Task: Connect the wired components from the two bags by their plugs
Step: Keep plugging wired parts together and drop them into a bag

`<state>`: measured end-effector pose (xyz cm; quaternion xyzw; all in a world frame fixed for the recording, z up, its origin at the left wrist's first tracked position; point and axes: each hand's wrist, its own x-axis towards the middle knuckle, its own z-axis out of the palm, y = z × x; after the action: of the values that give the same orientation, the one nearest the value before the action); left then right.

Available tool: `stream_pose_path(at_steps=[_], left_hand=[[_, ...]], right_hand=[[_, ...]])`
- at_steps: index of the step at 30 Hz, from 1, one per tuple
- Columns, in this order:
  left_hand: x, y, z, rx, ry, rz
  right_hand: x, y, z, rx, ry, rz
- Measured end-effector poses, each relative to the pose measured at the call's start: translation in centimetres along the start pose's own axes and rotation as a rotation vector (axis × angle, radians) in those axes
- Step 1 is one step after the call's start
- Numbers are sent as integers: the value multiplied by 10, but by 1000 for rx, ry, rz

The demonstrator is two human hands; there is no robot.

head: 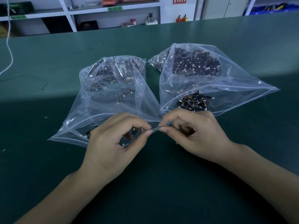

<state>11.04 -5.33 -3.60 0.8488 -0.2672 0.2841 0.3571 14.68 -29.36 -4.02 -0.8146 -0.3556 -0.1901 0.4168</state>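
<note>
Joining step: two hands met low in the middle, just in front of the two bags, and looked to be pushing two plugs together.
Wired part: a thin wired piece (154,127) ran between the two hands; it was blurred, so the plugs themselves could not be made out.
Left hand: the left hand (113,143) pinched one end of the piece between thumb and first finger, with its other fingers curled; a small dark board (129,139) seemed to sit under its palm.
Right hand: the right hand (194,135) pinched the other end, thumb and finger pressed tight together on it.
How it may handle: the piece looked very light, with bendy wires and tiny plugs that could snap or slip. It is best held by the hard plug ends, not pulled by the wires.
Left bag: the clear left bag (105,94) lay open toward the person, with many small dark parts inside.
Right bag: the clear right bag (202,75) lay just beside it, also open, with a small pile of parts (194,101) near its mouth.
Table: both bags rested on a green table (48,159).
Behind: white shelves (69,13) stood past the far edge.
</note>
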Motion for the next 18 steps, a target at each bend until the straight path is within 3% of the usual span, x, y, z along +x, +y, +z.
stream_pose_path(at_steps=[12,18], left_hand=[[-1,-2,0,-15,-35,-10],[1,-12,-11,126,-28,-49]], right_hand=[[1,6,-5,-5,-83,1],[4,20,-19,-72,-135,79]])
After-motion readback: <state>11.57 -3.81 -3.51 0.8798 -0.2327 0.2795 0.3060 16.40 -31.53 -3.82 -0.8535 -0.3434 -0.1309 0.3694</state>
